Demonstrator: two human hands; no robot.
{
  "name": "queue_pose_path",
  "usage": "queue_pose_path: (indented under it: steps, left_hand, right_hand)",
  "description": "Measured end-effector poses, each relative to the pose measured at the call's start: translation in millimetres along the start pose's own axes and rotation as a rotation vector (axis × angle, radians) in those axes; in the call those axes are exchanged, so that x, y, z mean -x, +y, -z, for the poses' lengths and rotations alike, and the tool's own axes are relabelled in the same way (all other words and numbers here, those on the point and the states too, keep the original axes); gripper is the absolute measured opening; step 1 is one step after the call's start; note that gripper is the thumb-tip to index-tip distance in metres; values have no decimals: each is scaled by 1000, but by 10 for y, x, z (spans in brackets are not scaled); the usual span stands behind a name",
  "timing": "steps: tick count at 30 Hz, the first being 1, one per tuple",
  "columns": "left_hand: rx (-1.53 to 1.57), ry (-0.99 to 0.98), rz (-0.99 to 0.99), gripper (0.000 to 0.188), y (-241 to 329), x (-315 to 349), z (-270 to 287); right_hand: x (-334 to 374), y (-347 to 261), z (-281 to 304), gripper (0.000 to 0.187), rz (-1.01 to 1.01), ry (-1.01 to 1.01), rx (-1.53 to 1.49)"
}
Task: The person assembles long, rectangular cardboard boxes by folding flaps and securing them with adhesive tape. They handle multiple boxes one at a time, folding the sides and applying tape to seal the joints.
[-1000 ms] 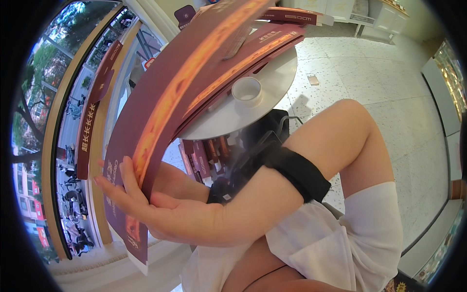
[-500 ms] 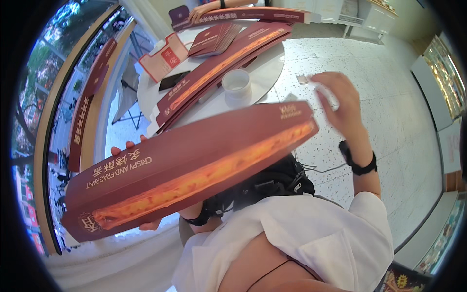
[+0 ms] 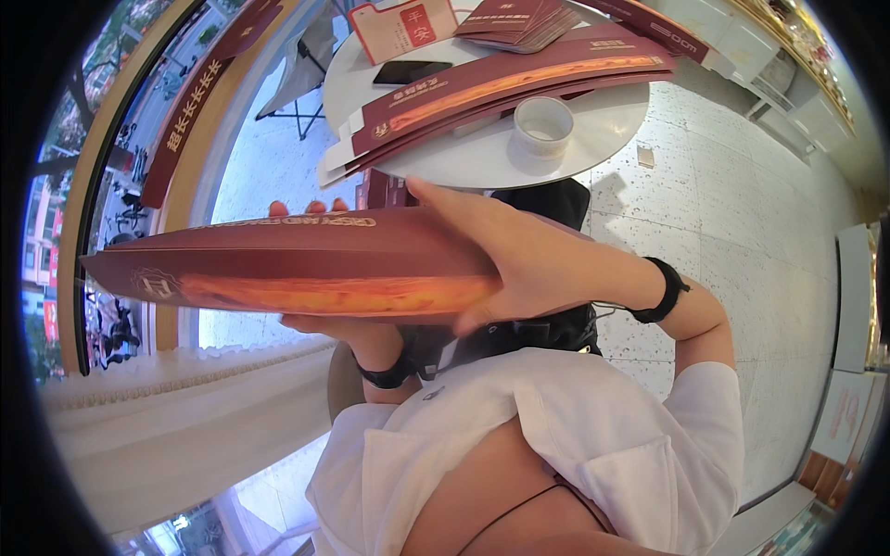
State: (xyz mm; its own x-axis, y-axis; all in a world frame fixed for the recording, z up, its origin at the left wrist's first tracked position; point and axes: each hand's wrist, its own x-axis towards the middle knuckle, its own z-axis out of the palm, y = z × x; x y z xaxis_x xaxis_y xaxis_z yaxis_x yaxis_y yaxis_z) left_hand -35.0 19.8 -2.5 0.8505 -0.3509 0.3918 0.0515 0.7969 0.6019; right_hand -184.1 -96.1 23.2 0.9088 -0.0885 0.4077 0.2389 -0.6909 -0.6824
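A long maroon cardboard box [image 3: 269, 295] with an orange food picture along its side lies across in front of me, nearly level. My left hand [image 3: 357, 335] holds it from beneath and behind; its fingertips show over the far edge, while the palm is partly hidden by the box. Around the right-hand part, my right hand [image 3: 524, 255] is closed, thumb on the near side and fingers over the top. The box's right end is mostly covered by that hand.
Beyond the box stands a round white table [image 3: 607, 139]. It bears stacked flat maroon cartons [image 3: 519, 79], maroon folded pieces [image 3: 524, 26], a dark phone [image 3: 413, 71], a red-and-white card [image 3: 405, 32] and a white round tub [image 3: 544, 125]. Another maroon carton [image 3: 206, 97] leans by the window.
My right hand, free and raised before, has come onto the box. The box has turned from slanting to nearly level. The view has shifted, and the other person's hand is out of it.
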Motion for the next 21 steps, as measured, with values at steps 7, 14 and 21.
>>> queue_pose_path:
  steps: [7,14,21]
  left_hand:
    - [455,-462,47,138,69,-67,39]
    - [-224,-333,-41,107,46,-76,187]
    - [-323,1,-36,83,-25,-58,177]
  right_hand:
    - [-110,194,-154,88,-148,3,-313]
    - [-195,-79,-149,107,38,59,-112]
    - [-431,-141,-145,81,-144,124,-190]
